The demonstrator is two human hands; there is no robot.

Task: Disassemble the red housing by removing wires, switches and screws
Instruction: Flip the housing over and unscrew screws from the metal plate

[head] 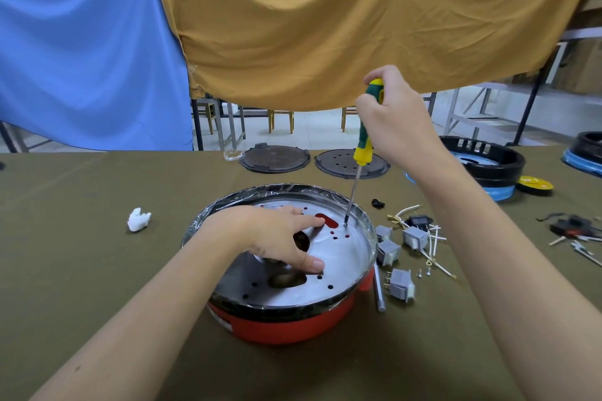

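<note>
Red housing [286,324] sits mid-bench on the olive cloth of the bench [97,270], open side up, its silver perforated plate [342,267] showing inside a dark rim. Left hand [277,238] rests on the plate, fingers [306,221] spread and mostly straight, thumb pressed down near the central opening. Right hand [391,114] is curled round the green-and-yellow handle of a screwdriver [363,146], held nearly upright; the shaft tip meets the plate at the far right edge, beside a red slot. Just right of the housing lie grey switches [402,283], white wires [430,238] with brass terminals, and small loose screws [423,272]. A crumpled white wad [138,220] lies well to the left. Two dark round covers [275,158] lie at the far edge.
</note>
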